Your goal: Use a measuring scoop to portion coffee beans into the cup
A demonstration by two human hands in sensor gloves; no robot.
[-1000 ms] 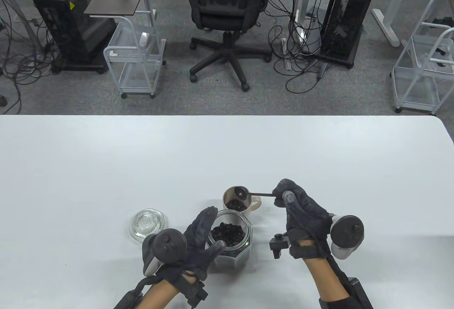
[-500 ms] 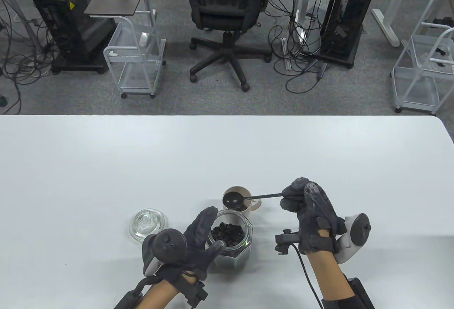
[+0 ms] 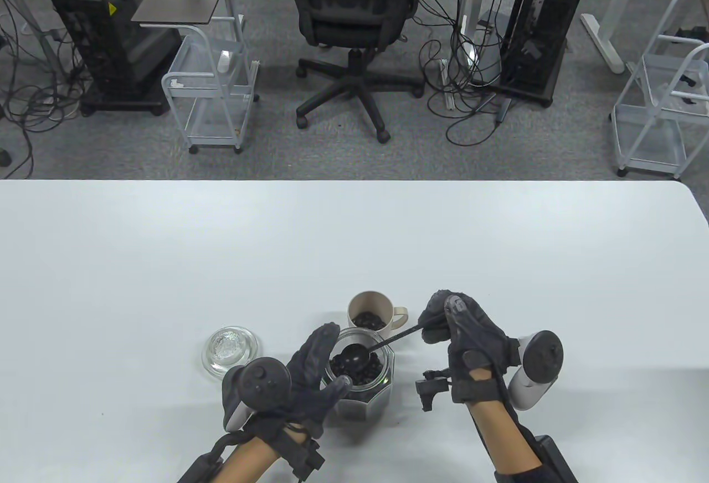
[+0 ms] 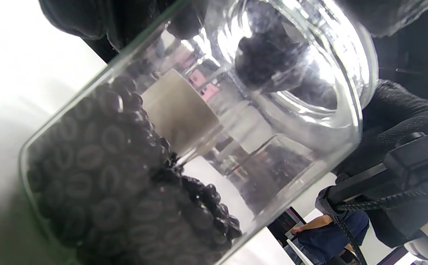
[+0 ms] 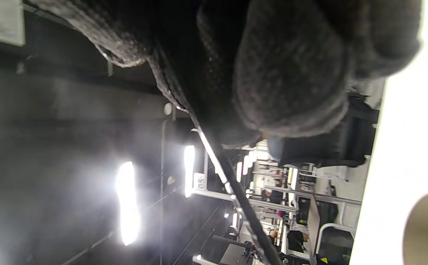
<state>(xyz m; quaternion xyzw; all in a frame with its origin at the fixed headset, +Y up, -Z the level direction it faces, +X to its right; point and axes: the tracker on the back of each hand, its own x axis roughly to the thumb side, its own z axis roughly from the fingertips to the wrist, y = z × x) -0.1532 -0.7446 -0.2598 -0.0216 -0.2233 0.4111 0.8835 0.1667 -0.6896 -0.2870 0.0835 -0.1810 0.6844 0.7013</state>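
Clear faceted glass jar [image 3: 363, 380] of dark coffee beans [image 3: 365, 368] standing near front edge of white table [image 3: 166, 261], roughly at centre; lid off, mouth open upward. Left hand [image 3: 302, 380] in black sensor glove wrapped round jar's left side, fingers [image 3: 321, 342] curled against glass and thumb at near rim; in left wrist view, jar [image 4: 184, 140] filling frame, beans [image 4: 100, 176] heaped at its bottom. Right hand [image 3: 462, 339] in black sensor glove pinching far end of thin black handle of black measuring scoop [image 3: 354, 354], fingers curled tight on it; bowl of scoop lowered inside jar mouth, on beans, handle slanting up and right to hand. In right wrist view, only glove [image 5: 291, 73] and handle [image 5: 236, 191] discernible; grip itself too dark to read there. Beige handled cup [image 3: 368, 314] just behind jar, touching or nearly so, cannot tell which; handle pointing right, dark beans at its bottom. Round clear glass lid [image 3: 230, 350] lying flat to left of jar, apart from it. Beyond far edge, 1 black office chair [image 3: 354, 12] on grey carpet.
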